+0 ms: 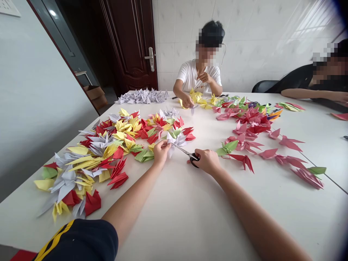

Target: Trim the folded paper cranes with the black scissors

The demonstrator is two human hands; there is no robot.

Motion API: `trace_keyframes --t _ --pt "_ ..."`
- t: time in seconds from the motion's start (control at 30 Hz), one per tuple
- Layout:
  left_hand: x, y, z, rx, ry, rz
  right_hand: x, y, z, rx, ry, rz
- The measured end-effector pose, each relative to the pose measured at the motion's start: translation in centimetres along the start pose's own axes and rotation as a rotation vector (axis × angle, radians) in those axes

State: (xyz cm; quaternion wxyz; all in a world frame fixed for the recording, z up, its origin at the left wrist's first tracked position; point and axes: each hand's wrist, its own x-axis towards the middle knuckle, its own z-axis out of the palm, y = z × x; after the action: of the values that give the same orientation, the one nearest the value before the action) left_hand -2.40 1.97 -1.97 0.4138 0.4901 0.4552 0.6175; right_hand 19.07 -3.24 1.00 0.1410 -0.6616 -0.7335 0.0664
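Observation:
My right hand (208,160) is closed around the black handles of a pair of scissors (187,153). The metal blades point left, and their tips reach the fingertips of my left hand (161,150). Those fingers are pinched together beside a pale lavender paper crane (176,140); what lies between them is too small to make out. Red folded paper cranes (189,134) lie just behind the scissors. Left of my left hand spreads a large heap of yellow, red, green and lavender cranes (108,148).
Across the white table (174,203), a person in a white shirt (187,72) handles yellow cranes (197,97). Lavender cranes (144,96) are piled at the far left edge. Pink and red cranes (252,116) trail along the right. Another person's arm (307,94) rests at far right.

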Motion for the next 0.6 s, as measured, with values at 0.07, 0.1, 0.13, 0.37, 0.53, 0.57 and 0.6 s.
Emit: trace_keyframes --t 0.07,0.1,0.13,0.37,0.53,0.57,0.6 --pt "-0.03 -0.03 -0.09 0.050 -0.006 0.019 0.00 0.02 -0.04 -0.006 0.005 -0.004" --pt "-0.02 -0.07 -0.13 0.071 -0.004 0.028 -0.02 0.00 -0.08 -0.010 0.009 -0.005" --pt "0.00 -0.13 -0.16 0.085 -0.002 0.036 -0.03 -0.04 -0.12 -0.014 0.014 -0.005" --pt "0.26 -0.68 -0.28 0.075 0.004 0.012 0.03 -0.33 0.03 0.056 -0.006 0.049" --pt "0.21 -0.58 -0.26 0.090 -0.009 0.027 0.13 -0.10 0.29 0.124 -0.002 0.041" --pt "0.19 -0.55 -0.25 0.099 -0.003 0.028 0.12 -0.07 0.27 0.125 0.008 0.039" --pt "0.18 -0.53 -0.24 0.108 0.006 0.029 0.09 -0.06 0.23 0.125 0.017 0.035"
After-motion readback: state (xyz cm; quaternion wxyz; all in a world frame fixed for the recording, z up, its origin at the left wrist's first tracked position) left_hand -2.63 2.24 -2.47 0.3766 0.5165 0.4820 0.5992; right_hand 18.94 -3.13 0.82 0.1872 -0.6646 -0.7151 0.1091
